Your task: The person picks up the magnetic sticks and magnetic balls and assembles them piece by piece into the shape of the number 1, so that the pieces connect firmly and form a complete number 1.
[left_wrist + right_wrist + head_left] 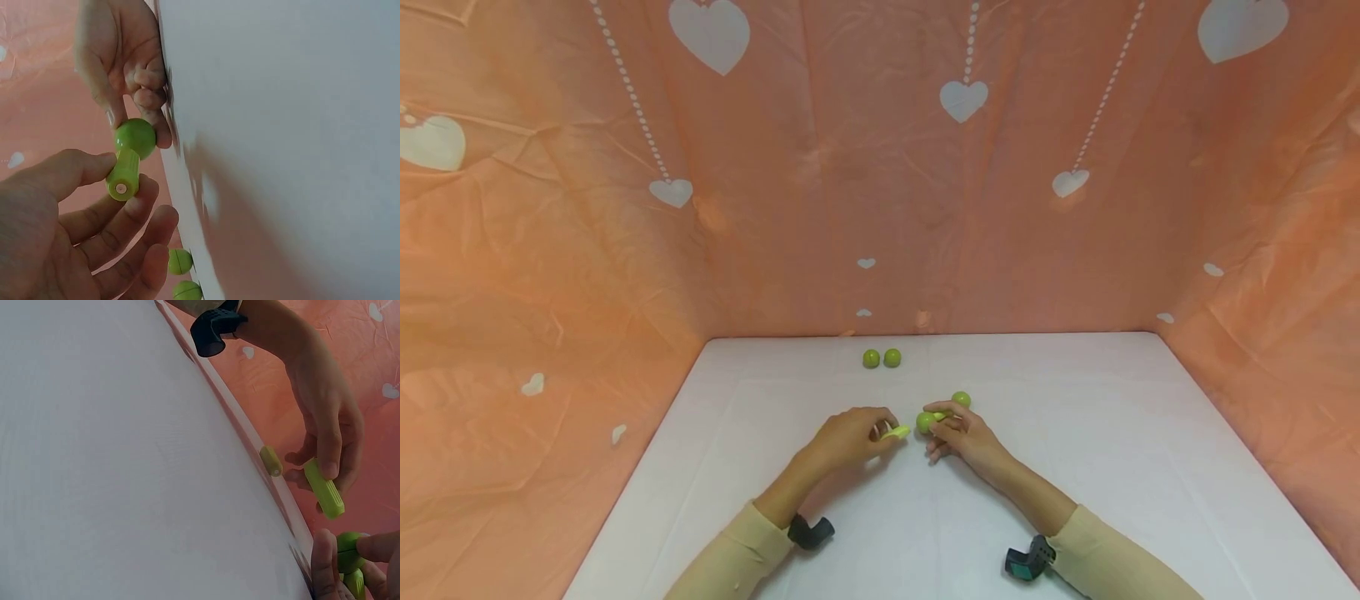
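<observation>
Between left thumb and fingers, my left hand (856,437) pinches a short yellow-green ridged rod (897,432). A small round disc shows in the rod's near end in the left wrist view. My right hand (973,440) pinches a glossy green ball (926,422) with thumb and fingers. A second ridged rod (354,582) extends from that ball, partly behind the right fingers. Another green ball (961,400) shows just beyond the right fingers, in line with this rod. A narrow gap separates the left hand's rod from the gripped ball in the head view.
Two green balls (882,358) sit side by side near the back edge of the white table (1075,392). A further yellow-green rod (271,461) lies on the tabletop by the left hand in the right wrist view. Orange cloth (880,208) with hearts surrounds the table.
</observation>
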The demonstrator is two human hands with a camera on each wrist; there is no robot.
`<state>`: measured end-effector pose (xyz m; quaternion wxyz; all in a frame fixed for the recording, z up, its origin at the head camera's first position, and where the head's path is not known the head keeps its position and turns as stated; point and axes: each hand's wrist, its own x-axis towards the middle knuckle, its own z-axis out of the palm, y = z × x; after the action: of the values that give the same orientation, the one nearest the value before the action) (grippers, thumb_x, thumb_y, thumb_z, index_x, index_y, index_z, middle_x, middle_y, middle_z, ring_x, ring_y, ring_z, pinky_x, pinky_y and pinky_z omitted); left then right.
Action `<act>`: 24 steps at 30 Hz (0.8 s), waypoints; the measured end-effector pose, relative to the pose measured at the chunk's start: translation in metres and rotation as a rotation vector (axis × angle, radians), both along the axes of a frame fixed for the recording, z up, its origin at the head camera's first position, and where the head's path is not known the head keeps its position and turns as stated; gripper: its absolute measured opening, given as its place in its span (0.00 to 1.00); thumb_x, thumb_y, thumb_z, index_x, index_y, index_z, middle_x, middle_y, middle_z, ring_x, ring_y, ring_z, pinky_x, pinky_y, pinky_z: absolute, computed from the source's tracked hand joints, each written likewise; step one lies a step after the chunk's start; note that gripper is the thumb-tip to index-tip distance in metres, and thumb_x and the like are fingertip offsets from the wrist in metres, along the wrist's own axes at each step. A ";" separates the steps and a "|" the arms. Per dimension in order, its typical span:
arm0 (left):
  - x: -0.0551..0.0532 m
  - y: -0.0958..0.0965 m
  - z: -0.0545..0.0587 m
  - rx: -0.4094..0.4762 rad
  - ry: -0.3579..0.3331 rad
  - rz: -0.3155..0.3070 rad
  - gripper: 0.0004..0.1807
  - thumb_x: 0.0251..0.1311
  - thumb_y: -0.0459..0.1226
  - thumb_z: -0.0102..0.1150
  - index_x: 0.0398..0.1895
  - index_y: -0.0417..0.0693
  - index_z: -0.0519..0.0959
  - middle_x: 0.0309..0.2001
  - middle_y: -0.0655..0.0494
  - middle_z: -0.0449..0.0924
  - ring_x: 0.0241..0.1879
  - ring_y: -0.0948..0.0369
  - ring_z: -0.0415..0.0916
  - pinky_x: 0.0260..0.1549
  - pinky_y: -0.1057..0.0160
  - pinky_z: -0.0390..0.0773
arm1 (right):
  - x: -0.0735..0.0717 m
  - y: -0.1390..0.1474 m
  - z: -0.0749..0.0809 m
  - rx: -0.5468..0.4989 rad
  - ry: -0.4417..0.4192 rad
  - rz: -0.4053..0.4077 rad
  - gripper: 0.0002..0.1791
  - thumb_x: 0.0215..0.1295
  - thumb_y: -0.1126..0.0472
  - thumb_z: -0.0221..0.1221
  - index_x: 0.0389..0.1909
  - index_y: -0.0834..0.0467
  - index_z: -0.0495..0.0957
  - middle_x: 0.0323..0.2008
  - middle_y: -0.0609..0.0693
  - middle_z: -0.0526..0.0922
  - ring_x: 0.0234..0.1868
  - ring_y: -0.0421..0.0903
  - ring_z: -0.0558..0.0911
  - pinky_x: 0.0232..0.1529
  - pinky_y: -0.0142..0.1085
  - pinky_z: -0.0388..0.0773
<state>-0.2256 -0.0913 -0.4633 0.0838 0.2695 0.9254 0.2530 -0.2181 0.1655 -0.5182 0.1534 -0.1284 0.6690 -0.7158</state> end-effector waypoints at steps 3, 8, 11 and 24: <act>0.001 0.002 0.000 -0.006 0.004 0.000 0.11 0.72 0.44 0.68 0.52 0.52 0.86 0.39 0.60 0.85 0.37 0.63 0.80 0.36 0.58 0.80 | 0.001 0.000 0.000 -0.003 0.006 0.005 0.24 0.82 0.67 0.55 0.72 0.72 0.65 0.40 0.60 0.86 0.35 0.45 0.87 0.41 0.37 0.88; 0.001 0.005 -0.001 0.000 0.000 0.001 0.12 0.72 0.44 0.68 0.52 0.52 0.86 0.39 0.61 0.85 0.37 0.64 0.79 0.36 0.58 0.79 | 0.002 0.001 0.001 -0.014 0.009 0.013 0.24 0.82 0.67 0.55 0.72 0.72 0.65 0.40 0.60 0.86 0.35 0.45 0.87 0.41 0.37 0.88; 0.002 0.006 -0.002 -0.002 -0.002 0.000 0.12 0.72 0.45 0.68 0.53 0.52 0.86 0.39 0.61 0.85 0.37 0.64 0.79 0.37 0.59 0.79 | 0.002 0.001 0.001 -0.023 0.006 0.015 0.24 0.82 0.67 0.55 0.72 0.73 0.64 0.40 0.60 0.86 0.35 0.45 0.87 0.41 0.37 0.88; 0.001 0.012 -0.002 0.003 0.010 -0.003 0.12 0.72 0.44 0.68 0.53 0.52 0.86 0.38 0.61 0.85 0.35 0.65 0.77 0.34 0.61 0.78 | 0.001 0.000 -0.001 -0.014 -0.002 0.007 0.25 0.82 0.67 0.55 0.73 0.73 0.63 0.42 0.63 0.86 0.35 0.45 0.87 0.41 0.37 0.88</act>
<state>-0.2243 -0.0795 -0.4656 0.0793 0.2723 0.9250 0.2530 -0.2174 0.1657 -0.5190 0.1557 -0.1310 0.6632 -0.7203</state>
